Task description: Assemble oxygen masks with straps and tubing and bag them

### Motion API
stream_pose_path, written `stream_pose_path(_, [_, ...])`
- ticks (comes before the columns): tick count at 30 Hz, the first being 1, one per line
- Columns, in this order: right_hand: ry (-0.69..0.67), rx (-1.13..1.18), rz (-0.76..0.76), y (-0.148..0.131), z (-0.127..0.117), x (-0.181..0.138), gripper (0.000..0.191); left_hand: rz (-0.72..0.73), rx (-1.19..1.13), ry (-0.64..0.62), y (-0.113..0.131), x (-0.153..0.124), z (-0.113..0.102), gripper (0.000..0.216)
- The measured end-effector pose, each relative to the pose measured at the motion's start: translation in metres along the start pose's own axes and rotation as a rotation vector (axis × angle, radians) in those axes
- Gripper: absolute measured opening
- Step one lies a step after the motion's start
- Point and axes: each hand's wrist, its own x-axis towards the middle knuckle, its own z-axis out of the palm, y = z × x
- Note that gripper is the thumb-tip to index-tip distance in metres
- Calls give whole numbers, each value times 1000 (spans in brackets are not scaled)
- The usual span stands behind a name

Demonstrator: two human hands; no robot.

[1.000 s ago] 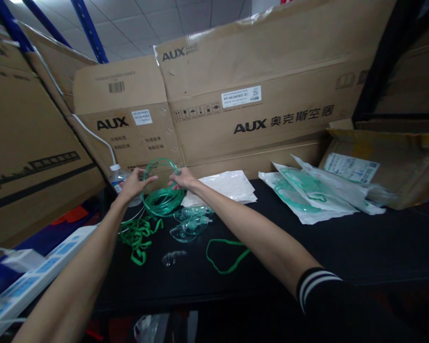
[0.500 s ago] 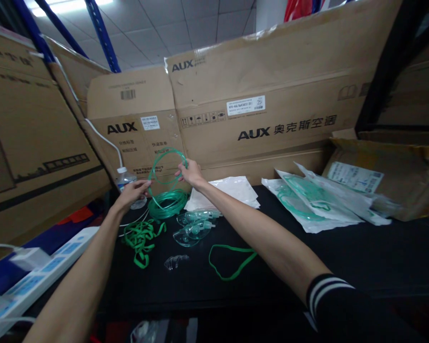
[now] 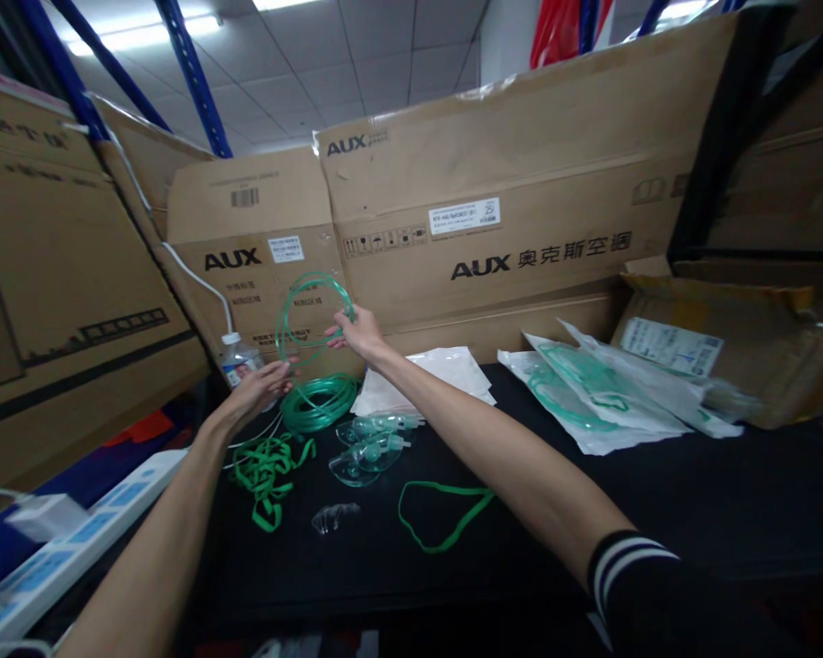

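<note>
Raised above the table, a looped length of green clear tubing (image 3: 314,277) hangs between my hands. My right hand (image 3: 358,331) is closed on the loop's right side. On its lower left, my left hand (image 3: 264,386) pinches the tubing. Just below lies a thicker coil of the same tubing (image 3: 320,402). Two clear green oxygen masks (image 3: 366,460) rest in front of the coil. A tangle of green elastic straps (image 3: 267,471) is at the left, and a single strap loop (image 3: 443,546) lies nearer me. Beside it is a small clear plastic piece (image 3: 336,517).
White sheets or pouches (image 3: 445,375) lie behind my right forearm. Packaged mask sets (image 3: 582,393) are at the right, by an open carton (image 3: 720,338). A plastic bottle (image 3: 239,358) stands behind my left hand. A power strip (image 3: 102,530) runs along the left; cardboard boxes (image 3: 521,210) wall the back.
The raised loop is wider and shows more turns at its left side. My left hand has shifted slightly down; the camera view has tilted up a little.
</note>
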Motion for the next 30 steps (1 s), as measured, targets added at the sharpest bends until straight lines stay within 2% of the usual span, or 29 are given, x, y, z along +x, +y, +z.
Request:
stream_pose_path(4, [-25, 72, 25, -9, -6, -8, 34, 59, -84, 102, 16, -1, 2, 31])
stream_pose_path(7, [-64, 118, 55, -13, -12, -19, 33, 153, -165, 206, 37, -3, 12, 34])
stream_pose_path(12, [-116, 186, 74, -17, -31, -50, 32, 322, -290, 272, 66, -17, 56, 29])
stream_pose_path(16, [-143, 217, 60, -23, -51, -75, 31, 422, -370, 231, 78, -36, 105, 16])
stream_pose_path(20, [-129, 236, 24, -34, -67, -85, 30, 443, -395, 130, 85, -53, 143, 26])
stream_pose_path(25, [-103, 255, -21, -43, -77, -84, 29, 445, -338, 29, 88, -67, 160, 43])
stream_pose_path(30, [-56, 251, -95, -48, -83, -90, 27, 453, -289, -38, 92, -79, 169, 41])
